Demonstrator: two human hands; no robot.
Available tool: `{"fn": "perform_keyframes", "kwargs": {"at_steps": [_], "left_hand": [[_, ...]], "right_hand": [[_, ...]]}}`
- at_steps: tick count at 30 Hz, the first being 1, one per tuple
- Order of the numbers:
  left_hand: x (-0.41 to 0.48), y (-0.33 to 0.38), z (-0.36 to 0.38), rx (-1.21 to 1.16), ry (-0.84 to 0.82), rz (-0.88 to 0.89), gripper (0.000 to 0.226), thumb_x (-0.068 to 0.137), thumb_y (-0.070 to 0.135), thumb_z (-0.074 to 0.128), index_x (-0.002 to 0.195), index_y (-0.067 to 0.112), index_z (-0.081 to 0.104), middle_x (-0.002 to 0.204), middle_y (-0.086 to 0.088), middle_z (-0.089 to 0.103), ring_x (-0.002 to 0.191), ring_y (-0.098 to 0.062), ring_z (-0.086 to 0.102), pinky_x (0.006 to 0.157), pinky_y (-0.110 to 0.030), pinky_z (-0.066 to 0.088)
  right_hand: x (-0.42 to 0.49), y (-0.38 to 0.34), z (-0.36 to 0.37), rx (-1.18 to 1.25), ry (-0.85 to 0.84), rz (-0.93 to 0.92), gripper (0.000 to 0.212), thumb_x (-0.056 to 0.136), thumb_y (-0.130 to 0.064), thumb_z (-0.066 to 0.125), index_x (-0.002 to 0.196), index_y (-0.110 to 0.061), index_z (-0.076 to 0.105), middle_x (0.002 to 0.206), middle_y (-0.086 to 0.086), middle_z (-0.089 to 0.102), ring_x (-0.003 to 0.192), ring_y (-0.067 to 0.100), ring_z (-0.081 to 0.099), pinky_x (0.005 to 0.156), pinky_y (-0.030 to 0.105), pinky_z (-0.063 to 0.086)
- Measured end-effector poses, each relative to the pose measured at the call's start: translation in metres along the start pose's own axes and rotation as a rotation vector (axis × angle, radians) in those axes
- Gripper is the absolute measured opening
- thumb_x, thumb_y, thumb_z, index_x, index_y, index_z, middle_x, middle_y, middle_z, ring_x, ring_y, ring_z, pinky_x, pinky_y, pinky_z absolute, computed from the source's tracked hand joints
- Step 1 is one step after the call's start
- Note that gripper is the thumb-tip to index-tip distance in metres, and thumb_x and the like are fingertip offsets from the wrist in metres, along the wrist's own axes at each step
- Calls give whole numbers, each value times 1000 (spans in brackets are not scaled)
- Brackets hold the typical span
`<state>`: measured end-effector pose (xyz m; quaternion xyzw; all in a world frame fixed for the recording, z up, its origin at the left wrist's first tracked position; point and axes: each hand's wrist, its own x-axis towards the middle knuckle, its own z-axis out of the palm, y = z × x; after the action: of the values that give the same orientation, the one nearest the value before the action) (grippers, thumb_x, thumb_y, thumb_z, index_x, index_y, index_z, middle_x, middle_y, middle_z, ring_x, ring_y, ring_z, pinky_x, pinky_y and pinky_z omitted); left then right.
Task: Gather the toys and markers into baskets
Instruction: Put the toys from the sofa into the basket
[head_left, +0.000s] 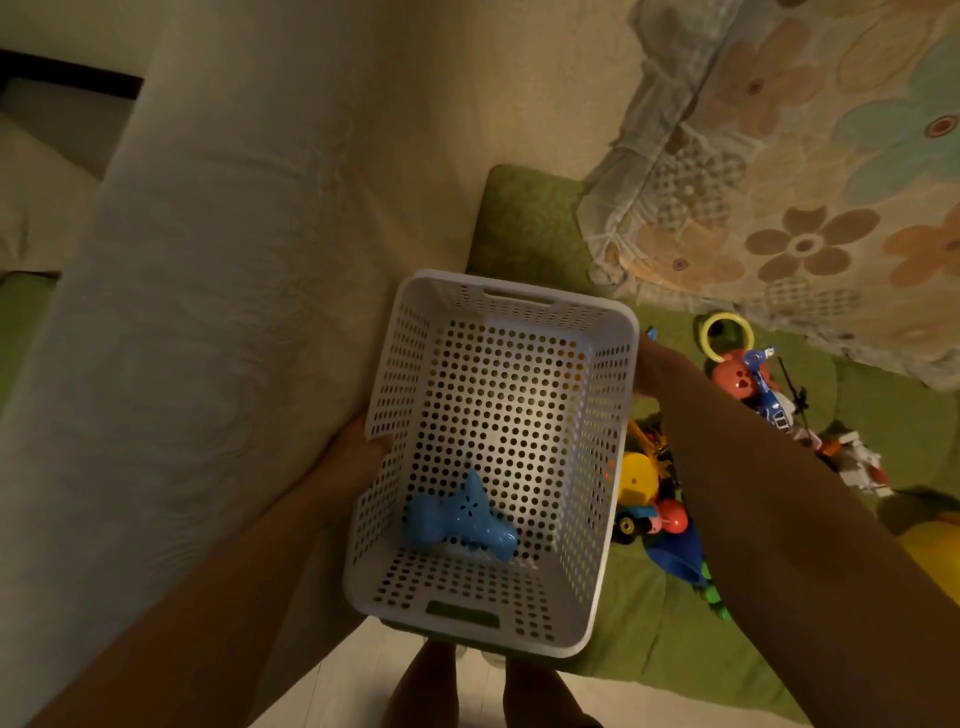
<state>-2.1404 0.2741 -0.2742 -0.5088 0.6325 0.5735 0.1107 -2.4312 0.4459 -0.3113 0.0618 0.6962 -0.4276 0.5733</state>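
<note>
The left hand (358, 449) has its grip on the left wall of a white basket (400, 374), thumb at the rim and the fingers hidden behind the plastic. The right hand (652, 366) has its grip on the right rim, close to the far corner, and its fingers are also mostly out of sight. Both forearms reach in from the near edge, the right one crossing over the toys.

The basket is rectangular, made of hard plastic punched all over with round holes, with rounded corners and a slot handle in each short end. It is held above the near edge of the green surface and tipped, so its open top faces the camera. Inside, against the near end, lies a blue toy (462, 519), smooth and glossy, with a small flower-shaped hole pattern.

To the right of the basket, loose toys lie on a green cover (649, 623) with a nubbly texture: a yellow truck (639, 480), a yellow ring (727, 332), a pink round toy (735, 379), a blue vehicle (763, 384) and a white and orange figure (860, 462).

Farther right is a quilted blanket (805, 156) printed with large flowers. On the left hangs a cream embossed fabric (208, 312). Below, a pale floor (337, 686) shows beside the person's legs (431, 686).
</note>
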Motion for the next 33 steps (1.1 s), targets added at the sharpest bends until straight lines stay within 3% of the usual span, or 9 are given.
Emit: {"fn": "perform_keyframes", "kwargs": {"at_steps": [5,9,13,16,21,24,27,31,33], "left_hand": [[-4,4,4,-26,10,-5,40,100,4,36,139,12,43,120,0,51,110,-16,48,92,-32,40],[-5,6,6,-10,29,-10,43,100,5,36,141,14,41,137,-7,49,125,-26,47,99,-38,40],[0,15,13,62,36,-11,43,100,7,36,141,16,41,141,-8,47,126,-28,48,105,-47,40],[8,28,18,96,33,-25,39,100,8,36,138,12,44,134,-10,52,119,-29,52,99,-42,44],[38,40,16,189,10,-77,38,100,14,37,137,10,46,135,-14,51,118,-33,52,101,-48,45],[51,39,16,209,-5,-154,33,99,18,39,129,8,52,126,-17,56,110,-34,57,97,-49,48],[52,34,14,195,-13,-181,28,96,12,42,119,10,58,114,-16,62,98,-32,62,88,-48,54],[49,34,17,204,-22,-181,29,94,3,41,118,5,57,114,-18,61,101,-36,61,89,-50,52],[49,31,17,188,-2,-189,28,92,0,42,115,3,57,110,-17,62,99,-36,62,87,-48,53]], "right_hand": [[21,8,-13,-9,405,-115,20,99,-13,45,96,-16,65,77,7,54,67,20,48,68,34,43],[-4,1,-30,-444,814,-303,9,88,-16,61,95,-19,66,118,12,48,81,27,56,82,35,49],[-40,-14,-43,-317,921,-611,10,90,-15,61,98,-12,65,113,8,38,93,20,56,83,25,47],[-72,-22,-32,-191,896,-795,14,92,-21,61,103,-13,62,117,9,41,79,-5,53,75,16,49],[-106,-1,34,-256,649,-882,16,90,-20,66,102,-26,57,112,2,49,92,11,53,79,23,49],[-99,36,81,-369,387,-709,18,91,-20,65,106,-29,59,115,-1,53,98,15,57,81,29,52],[-82,71,120,-418,274,-555,24,90,-14,63,113,-22,62,118,3,56,104,18,57,87,34,53],[-67,89,153,-274,203,-360,30,94,4,48,121,-5,58,95,0,58,76,3,59,58,7,46],[-59,92,165,-277,170,-314,36,94,4,44,128,-3,53,104,6,58,89,10,62,66,10,46]]}}
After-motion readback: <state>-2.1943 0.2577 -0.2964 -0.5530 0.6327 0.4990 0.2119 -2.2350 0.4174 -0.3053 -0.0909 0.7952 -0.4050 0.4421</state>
